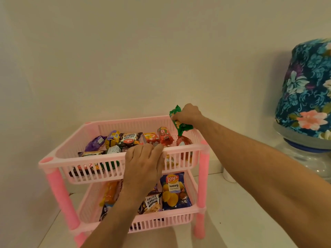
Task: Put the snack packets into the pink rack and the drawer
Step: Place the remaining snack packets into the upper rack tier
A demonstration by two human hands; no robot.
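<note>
A pink two-tier rack (59,162) stands on a white surface against the wall. Its top basket holds several snack packets, among them a salted peanuts pack (129,139) and a red packet (165,136). The lower tier holds a blue chips bag (173,191) and another peanuts pack (152,203). My right hand (188,114) grips a green snack packet (180,125) above the top basket's back right corner. My left hand (143,163) rests on the top basket's front rim, fingers curled over it. No drawer is in view.
A water dispenser jar under a blue floral cover (306,90) stands at the right, close to my right forearm. A small white object (228,176) sits by the wall behind the rack. The white surface (241,221) extends to the right of the rack.
</note>
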